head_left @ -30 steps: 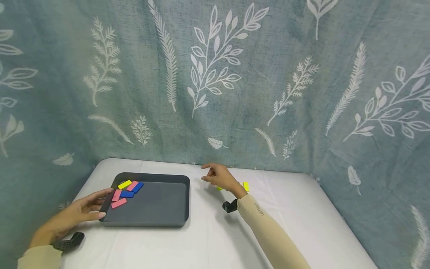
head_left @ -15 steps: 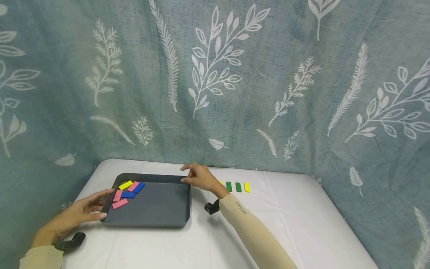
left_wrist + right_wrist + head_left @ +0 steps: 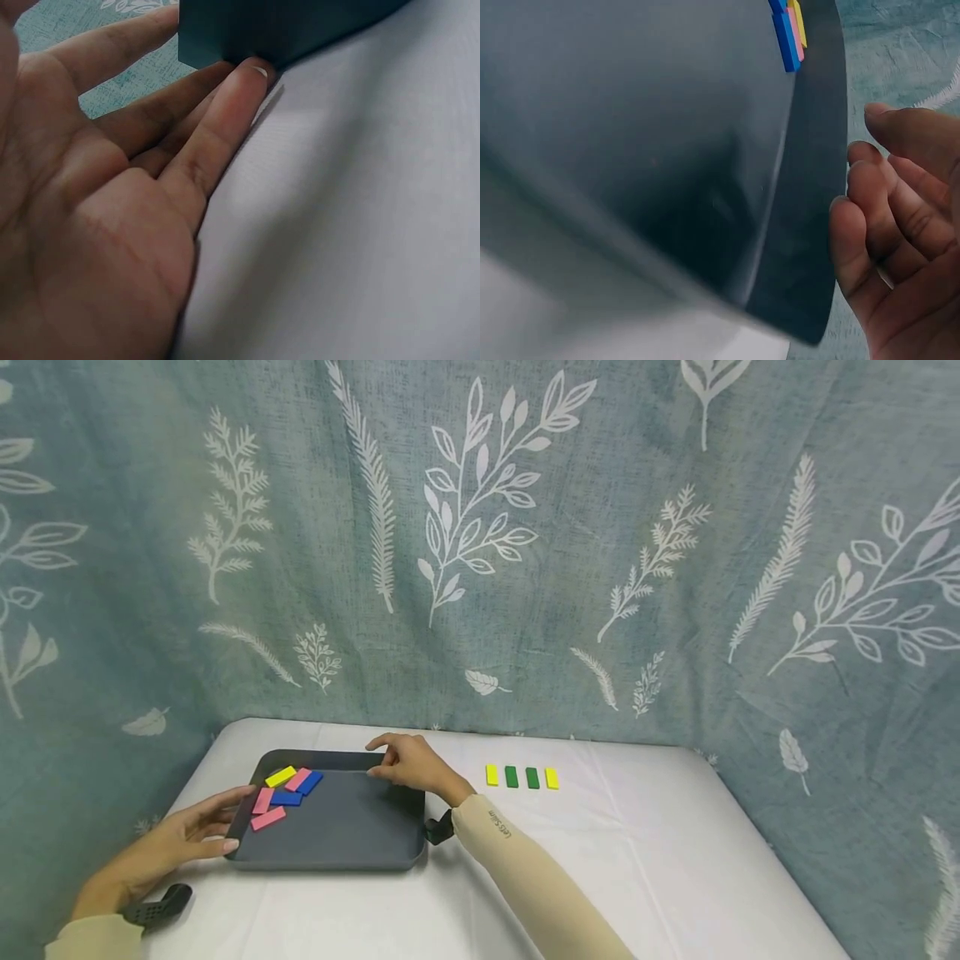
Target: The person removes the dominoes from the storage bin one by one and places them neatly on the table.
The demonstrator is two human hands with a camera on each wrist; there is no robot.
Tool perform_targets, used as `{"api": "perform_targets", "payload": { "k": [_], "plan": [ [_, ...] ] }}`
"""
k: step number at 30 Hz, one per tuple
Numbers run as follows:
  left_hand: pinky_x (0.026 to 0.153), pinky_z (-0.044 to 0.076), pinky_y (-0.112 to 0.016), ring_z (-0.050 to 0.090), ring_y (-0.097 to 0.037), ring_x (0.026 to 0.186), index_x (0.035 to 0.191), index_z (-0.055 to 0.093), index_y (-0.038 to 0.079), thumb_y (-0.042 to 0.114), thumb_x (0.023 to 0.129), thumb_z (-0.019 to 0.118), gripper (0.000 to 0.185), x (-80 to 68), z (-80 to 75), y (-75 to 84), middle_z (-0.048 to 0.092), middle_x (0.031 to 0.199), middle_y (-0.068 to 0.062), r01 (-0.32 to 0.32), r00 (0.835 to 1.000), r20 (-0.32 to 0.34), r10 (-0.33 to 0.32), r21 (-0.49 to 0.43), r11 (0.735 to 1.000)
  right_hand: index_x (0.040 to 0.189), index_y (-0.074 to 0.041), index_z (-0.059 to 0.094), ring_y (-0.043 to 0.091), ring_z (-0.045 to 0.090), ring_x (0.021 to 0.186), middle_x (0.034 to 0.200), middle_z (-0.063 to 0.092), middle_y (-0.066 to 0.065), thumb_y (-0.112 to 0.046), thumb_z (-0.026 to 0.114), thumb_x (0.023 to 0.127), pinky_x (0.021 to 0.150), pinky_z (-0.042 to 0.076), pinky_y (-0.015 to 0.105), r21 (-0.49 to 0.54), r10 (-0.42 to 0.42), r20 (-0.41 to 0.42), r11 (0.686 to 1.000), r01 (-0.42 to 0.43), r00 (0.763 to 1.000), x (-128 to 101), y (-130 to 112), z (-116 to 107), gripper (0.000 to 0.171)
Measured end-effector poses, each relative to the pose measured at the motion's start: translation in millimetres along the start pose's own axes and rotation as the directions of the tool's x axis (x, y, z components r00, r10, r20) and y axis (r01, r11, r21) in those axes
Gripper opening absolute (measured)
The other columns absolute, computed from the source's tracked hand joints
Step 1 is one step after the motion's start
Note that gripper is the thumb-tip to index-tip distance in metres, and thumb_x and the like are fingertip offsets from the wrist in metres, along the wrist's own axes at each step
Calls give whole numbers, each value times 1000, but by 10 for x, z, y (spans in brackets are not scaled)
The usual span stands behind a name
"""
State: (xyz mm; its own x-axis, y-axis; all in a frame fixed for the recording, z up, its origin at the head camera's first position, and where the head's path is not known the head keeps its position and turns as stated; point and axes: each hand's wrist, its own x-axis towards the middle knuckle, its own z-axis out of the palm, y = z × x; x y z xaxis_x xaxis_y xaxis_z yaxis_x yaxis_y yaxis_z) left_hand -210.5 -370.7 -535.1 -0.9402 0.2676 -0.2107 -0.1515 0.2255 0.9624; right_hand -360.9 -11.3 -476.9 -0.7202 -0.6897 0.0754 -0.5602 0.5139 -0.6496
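A dark grey tray (image 3: 352, 831) rests on the white table, with several small flat blocks lying toward its far left corner: a yellow block (image 3: 281, 777), pink blocks (image 3: 268, 818) and blue blocks (image 3: 287, 798). My left hand (image 3: 187, 831) touches the tray's left side, its fingers mostly extended; in the left wrist view its fingertips meet the tray's outer wall (image 3: 225, 34). Over the tray's far right part hovers my right hand (image 3: 412, 764), thumb and index apart and fingers loosely bent. The right wrist view shows no block in that hand (image 3: 907, 217).
To the right of the tray a row of blocks stands spaced out on the table (image 3: 585, 852): yellow blocks (image 3: 552, 777) at both ends and green blocks (image 3: 512, 777) between. A patterned curtain (image 3: 480, 568) hangs behind and along both sides.
My right hand has moved left, from beside the block row to above the tray, uncovering the whole row. The left hand stays at the tray's left side.
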Motion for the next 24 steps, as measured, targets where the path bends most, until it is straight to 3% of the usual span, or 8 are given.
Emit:
{"api": "perform_targets", "payload": {
  "k": [4, 11, 18, 24],
  "plan": [
    [101, 45, -51, 43, -36, 134, 165, 19, 15, 19, 99, 70, 84, -4, -13, -1, 30, 160, -25, 8, 1000, 2, -8, 1, 1000, 135, -9, 64, 20, 69, 66, 83, 74, 9, -21, 75, 96, 59, 51, 22, 5, 2, 28, 1000, -2, 1000, 70, -32, 85, 42],
    [101, 47, -48, 43, -38, 134, 165, 19, 16, 17, 99, 70, 83, 3, -24, -29, 30, 159, -26, 1, 1000, 7, -1, -26, 1000, 133, -9, 65, 23, 70, 68, 84, 74, 7, -20, 76, 95, 60, 51, 23, 32, 26, 53, 999, -28, 998, 168, -100, 216, 41],
    [103, 46, -54, 42, -39, 136, 165, 22, 17, 21, 98, 73, 84, 24, -40, -44, 30, 160, -24, 11, 1000, -18, -11, -9, 1000, 134, -8, 65, 27, 70, 69, 84, 75, 8, -19, 76, 95, 60, 50, 22, 19, 50, 79, 998, -52, 996, 268, -180, 320, 42],
    [102, 47, -49, 42, -38, 135, 164, 24, 17, 19, 97, 73, 83, 17, -51, -43, 33, 158, -24, 4, 1000, -17, -5, -11, 1000, 134, -9, 65, 18, 67, 63, 78, 72, 1, -23, 78, 94, 58, 49, 23, -22, 86, 92, 996, -84, 992, 344, -178, 420, 44]
  ]
}}
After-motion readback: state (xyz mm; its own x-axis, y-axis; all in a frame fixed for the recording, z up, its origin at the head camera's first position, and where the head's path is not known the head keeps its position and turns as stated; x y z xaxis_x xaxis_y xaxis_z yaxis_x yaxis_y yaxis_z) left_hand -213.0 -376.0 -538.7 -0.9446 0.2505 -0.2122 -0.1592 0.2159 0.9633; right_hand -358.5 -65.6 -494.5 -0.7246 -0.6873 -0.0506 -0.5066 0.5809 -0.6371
